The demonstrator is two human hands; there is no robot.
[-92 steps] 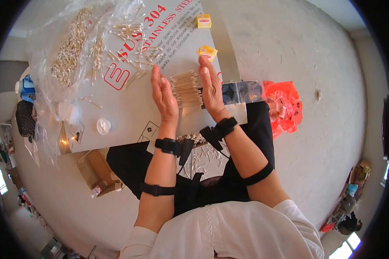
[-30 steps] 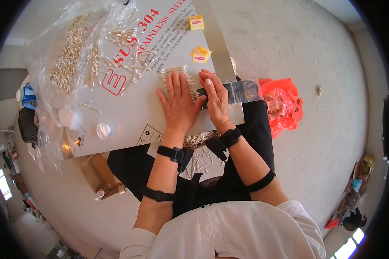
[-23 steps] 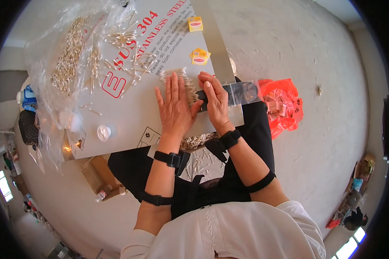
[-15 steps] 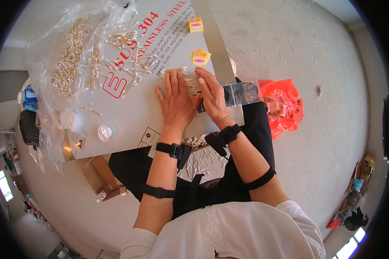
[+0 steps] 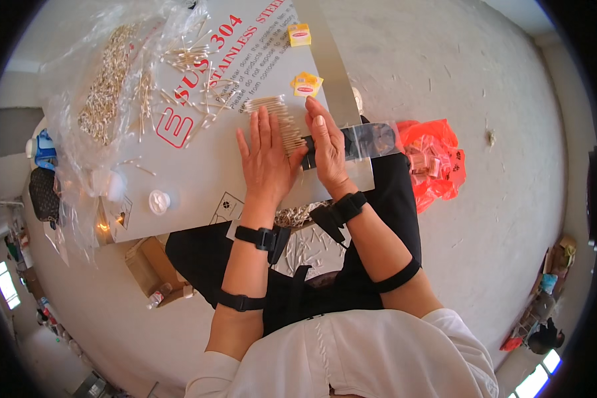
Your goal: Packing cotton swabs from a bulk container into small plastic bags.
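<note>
A row of cotton swabs lies side by side on the metal-topped table. My left hand is flat along the row's left side, fingers stretched out and fingertips touching the swabs, thumb at the lower end. At the right side my right hand stands on its edge with straight fingers, palm toward the row. Between the wrists and the right-hand table edge lies a dark strip under clear plastic. Flat yellow packets lie just beyond my right fingertips.
A yellow box stands farther back. Loose swabs scatter beside a large clear bag of swabs at the left. A small white round container sits near the front edge. A red bag is right of my leg.
My left hand has shifted slightly left, showing more of the swab row. My right fingers have drawn closer together and turned more upright on edge.
</note>
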